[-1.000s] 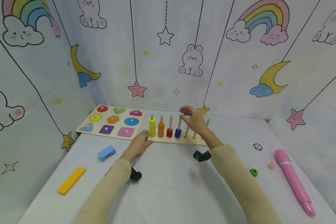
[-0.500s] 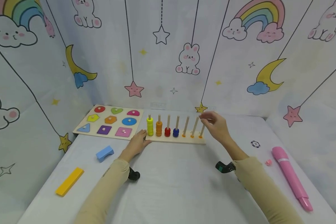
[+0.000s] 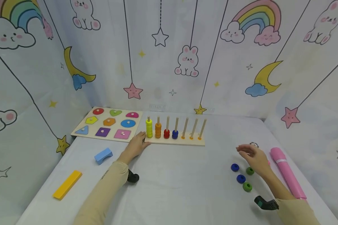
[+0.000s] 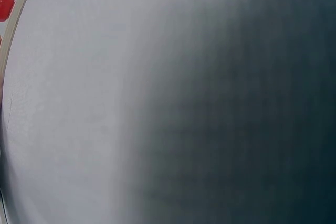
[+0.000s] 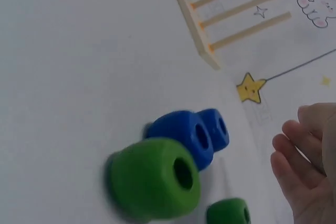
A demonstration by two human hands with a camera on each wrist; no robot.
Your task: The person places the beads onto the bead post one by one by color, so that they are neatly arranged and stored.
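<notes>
The right hand (image 3: 254,157) hovers over the table (image 3: 174,184) at about four o'clock from the peg board (image 3: 176,141), fingers loosely spread and holding nothing. Just beside it lie four loose rings: a blue ring (image 3: 235,167) at its nine o'clock, a green ring (image 3: 249,171) right under the palm's edge, a second blue ring (image 3: 240,178) and a second green ring (image 3: 247,187) toward six o'clock. From the right wrist view the nearer green ring (image 5: 155,178) and two blue ones (image 5: 181,135) sit close together, the fingers (image 5: 294,156) straight and apart from them.

The left hand (image 3: 136,144) rests flat against the left end of the peg board, at its nine o'clock, fingers relaxed and straight, touching the wooden base without curling round it. On the board's pegs stand a yellow stack (image 3: 149,128), an orange stack (image 3: 158,130), a red ring (image 3: 166,133) and a blue bead (image 3: 175,134); the three pegs to the right are bare.

At ten o'clock from the peg board lies a shape puzzle (image 3: 108,124). A blue arch block (image 3: 103,155) and a yellow bar (image 3: 67,184) lie toward eight o'clock. A pink tube (image 3: 287,172) lies at the right hand's three o'clock. The left wrist view shows only blurred cloth and a sliver of the board.
</notes>
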